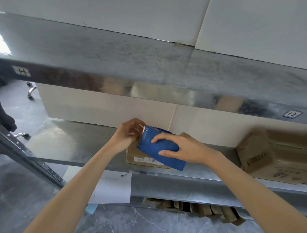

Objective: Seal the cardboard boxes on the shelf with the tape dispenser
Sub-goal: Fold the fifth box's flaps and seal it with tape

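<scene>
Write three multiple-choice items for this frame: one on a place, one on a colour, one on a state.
1. Where does the small cardboard box sit?
A. on the floor
B. on the middle shelf, below the tape dispenser
C. on the top shelf

2. What colour is the tape dispenser?
A. red
B. blue
C. black

3. What is the right hand doing?
A. hanging idle
B. lying flat on the shelf
C. gripping the tape dispenser

Answers: 1 B, the box rests on the steel shelf beneath the dispenser; 2 B, its body is plainly blue; 3 C, fingers and thumb curl round its body.
</scene>
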Demonstrator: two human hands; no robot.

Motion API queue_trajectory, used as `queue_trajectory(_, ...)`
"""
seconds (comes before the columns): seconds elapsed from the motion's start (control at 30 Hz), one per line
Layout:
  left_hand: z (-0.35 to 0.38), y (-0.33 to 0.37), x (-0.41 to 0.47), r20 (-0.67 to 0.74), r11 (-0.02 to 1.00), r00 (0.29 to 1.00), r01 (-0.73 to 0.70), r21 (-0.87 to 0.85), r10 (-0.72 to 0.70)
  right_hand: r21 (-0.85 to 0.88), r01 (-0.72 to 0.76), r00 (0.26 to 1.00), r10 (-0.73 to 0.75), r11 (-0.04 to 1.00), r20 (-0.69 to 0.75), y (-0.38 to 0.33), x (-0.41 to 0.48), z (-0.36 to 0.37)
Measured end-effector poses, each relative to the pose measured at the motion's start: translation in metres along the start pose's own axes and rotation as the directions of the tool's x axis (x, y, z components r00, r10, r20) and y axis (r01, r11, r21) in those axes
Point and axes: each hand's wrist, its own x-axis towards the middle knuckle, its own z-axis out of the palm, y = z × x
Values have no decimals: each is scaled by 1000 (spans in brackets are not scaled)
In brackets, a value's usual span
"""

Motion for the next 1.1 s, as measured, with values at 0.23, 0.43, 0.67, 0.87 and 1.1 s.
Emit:
queue_trajectory(0.23, -39, -18, -6, -150, 998, 987, 59, 13, -56, 17, -19, 999, 18, 1000, 42, 17, -9, -18)
queue_trajectory(0.43, -63, -37, -24, -204, 982, 963, 186, 20, -178, 42, -115, 993, 114, 992, 28, 58, -31, -30)
queue_trajectory(0.67, -28, -36, -25, -207, 989, 968, 146, 20, -139, 172, -164, 987, 162, 971, 25, 73, -35, -26)
queue_trajectory(0.87, -15, -38, -20, -192, 993, 975, 113, -12, -114, 301, -172, 982, 189, 938, -27, 79, -36, -25)
queue_trajectory(1.1, -6, -52, -17, -195, 990, 976, 114, 88, -95, 338, -209, 972, 232, 918, -28, 88, -32, -23)
